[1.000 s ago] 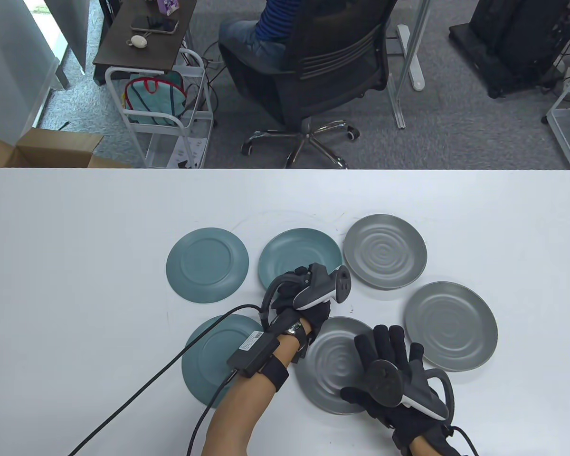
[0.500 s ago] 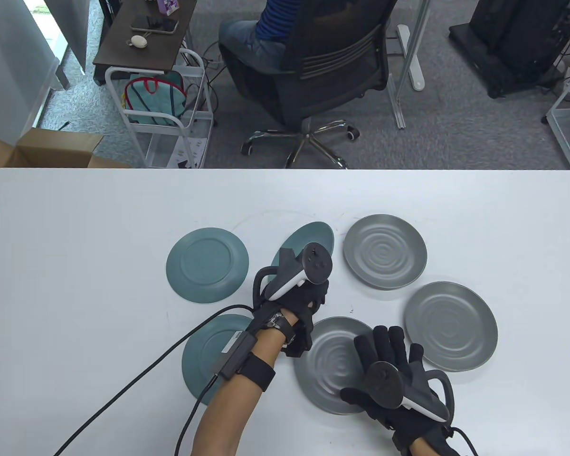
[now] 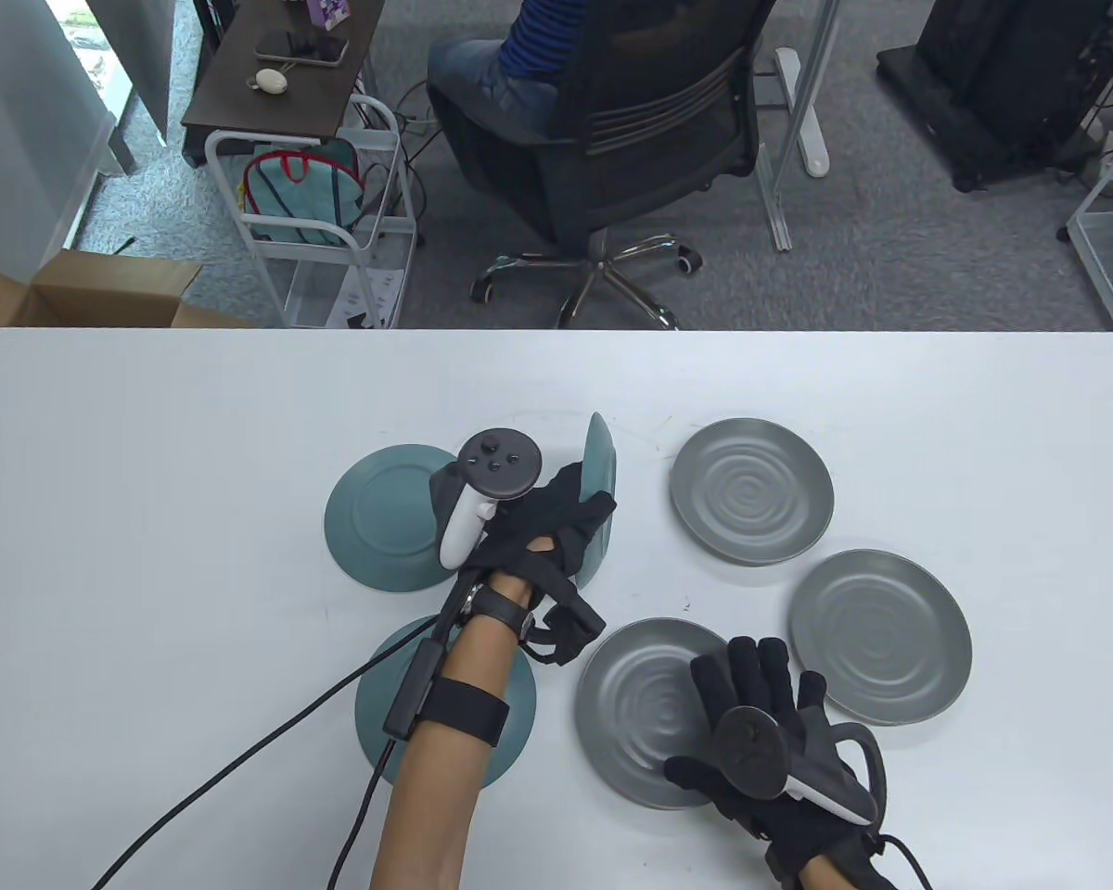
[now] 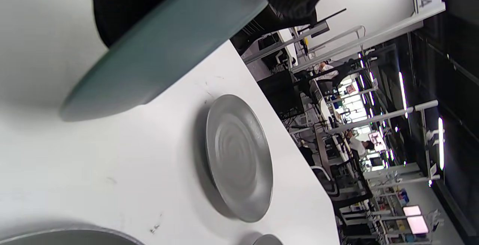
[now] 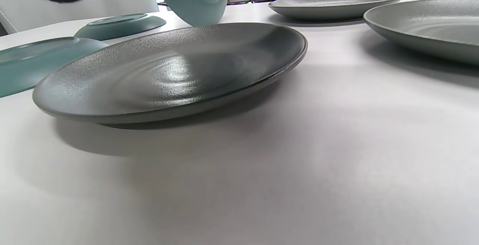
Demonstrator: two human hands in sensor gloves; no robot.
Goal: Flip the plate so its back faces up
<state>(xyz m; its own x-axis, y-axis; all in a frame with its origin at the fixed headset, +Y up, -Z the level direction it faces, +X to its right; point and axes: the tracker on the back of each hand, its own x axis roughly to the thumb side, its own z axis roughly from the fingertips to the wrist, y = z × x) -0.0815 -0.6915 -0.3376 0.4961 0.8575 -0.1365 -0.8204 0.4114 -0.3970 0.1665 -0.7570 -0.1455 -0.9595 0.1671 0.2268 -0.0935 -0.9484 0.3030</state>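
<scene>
Nearest, the right hand is laid flat, fingers spread, on the rim of a grey plate lying face up on the worktop. Further in, the teal plate is held on edge by the left hand, its fingers wrapped about the near rim, beside a teal plate already turned over. Two more grey plates lie beyond, face up. The plate is judged stiff, fairly heavy, glazed, slippery and breakable; it is best gripped at the rim and lowered gently.
</scene>
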